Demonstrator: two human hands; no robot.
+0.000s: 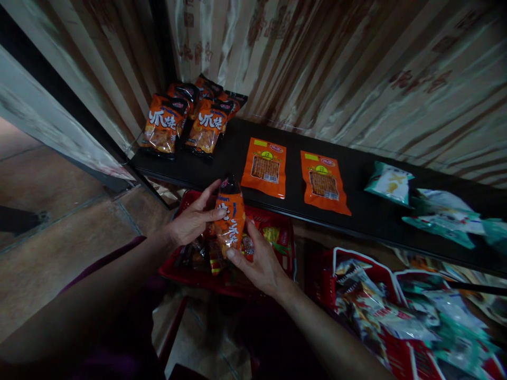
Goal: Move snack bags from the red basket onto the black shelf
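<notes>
Between my two hands is an orange and black snack bag, tilted above a red basket of mixed packets. My left hand grips its upper left side, thumb across the front. Lower down, my right hand is closed on the bag's right edge. Similar orange bags stand grouped at the left end of the black shelf. To their right lie two flat orange packets, a nearer one and another farther along.
Green and white bags lie toward the shelf's right end. Below it, at the right, a red basket with white handles holds more packets. Striped curtains hang behind the shelf. Tiled floor shows at the left.
</notes>
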